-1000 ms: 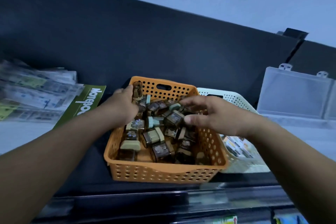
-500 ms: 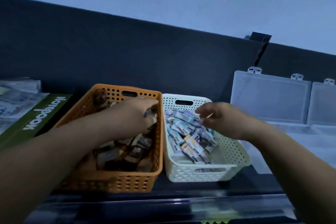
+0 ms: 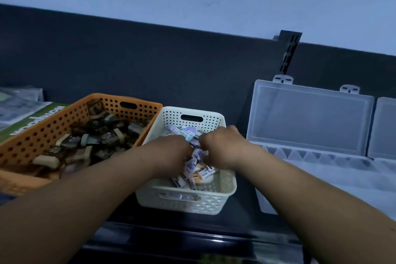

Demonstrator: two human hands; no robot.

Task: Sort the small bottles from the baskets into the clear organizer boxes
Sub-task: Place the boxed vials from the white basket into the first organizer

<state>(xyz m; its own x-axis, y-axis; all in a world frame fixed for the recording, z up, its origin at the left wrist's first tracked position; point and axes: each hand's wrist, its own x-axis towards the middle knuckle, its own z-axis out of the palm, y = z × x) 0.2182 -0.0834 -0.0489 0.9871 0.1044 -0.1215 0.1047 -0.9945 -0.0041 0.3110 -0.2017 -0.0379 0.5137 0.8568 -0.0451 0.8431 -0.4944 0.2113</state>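
Note:
A white basket (image 3: 192, 203) in the middle holds several small purple-and-white bottles (image 3: 188, 130). Both hands are dug into this pile. My left hand (image 3: 169, 152) and my right hand (image 3: 222, 146) curl their fingers down around bottles, with the fingertips hidden among them. Left of it, an orange basket (image 3: 42, 133) holds several small brown bottles (image 3: 107, 137) with pale caps. On the right lies a clear organizer box (image 3: 310, 154) with its lid (image 3: 308, 118) standing open against the dark back panel.
A second clear box (image 3: 383, 126) stands open at the far right edge. A green booklet (image 3: 32, 122) and stacked papers (image 3: 17, 100) lie left of the orange basket. The shelf's dark front edge (image 3: 192, 240) runs below the baskets.
My view has swung right, from the orange basket to the white one. My left hand left the orange basket and joined my right hand in the white basket's bottles.

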